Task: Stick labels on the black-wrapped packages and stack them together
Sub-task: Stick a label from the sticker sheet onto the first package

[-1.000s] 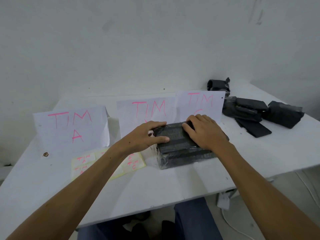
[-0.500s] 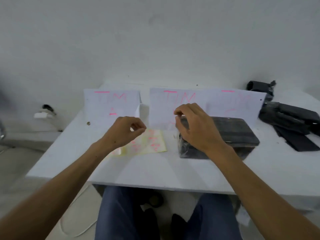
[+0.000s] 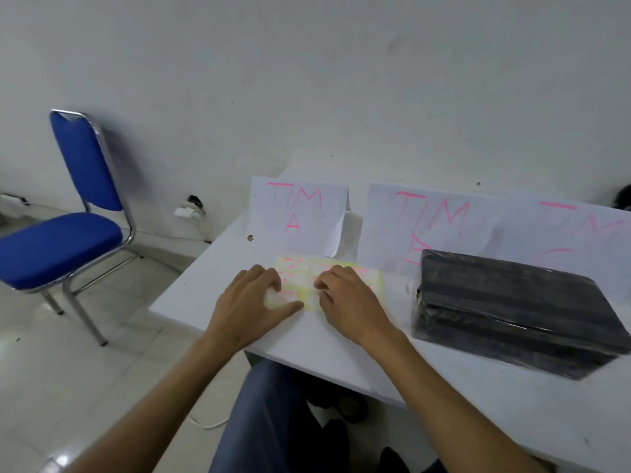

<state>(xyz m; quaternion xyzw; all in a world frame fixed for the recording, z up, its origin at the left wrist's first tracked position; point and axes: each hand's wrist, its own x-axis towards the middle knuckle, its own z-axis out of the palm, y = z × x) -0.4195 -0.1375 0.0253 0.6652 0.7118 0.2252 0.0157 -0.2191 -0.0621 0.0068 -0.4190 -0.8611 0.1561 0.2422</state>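
A yellow label sheet [image 3: 341, 273] with pink writing lies on the white table [image 3: 341, 356], in front of the paper sign "TIM A" [image 3: 297, 216]. My left hand [image 3: 249, 305] rests on the sheet's left part, thumb stretched out and fingers bent, holding it down. My right hand [image 3: 351, 302] is beside it, its curled fingertips picking at a label near the sheet's middle. To the right lies a stack of black-wrapped packages [image 3: 512, 308], apart from both hands.
Paper signs "TIM B" [image 3: 430, 227] and "TIM C" [image 3: 577, 233] stand behind the stack. A dark package [image 3: 623, 199] shows at the far right edge. A blue chair [image 3: 68, 233] stands on the floor to the left. The table's front edge runs just below my hands.
Both hands left the black stack and moved left onto the label sheet. My view has swung left, bringing the blue chair in and most of the loose packages out of sight.
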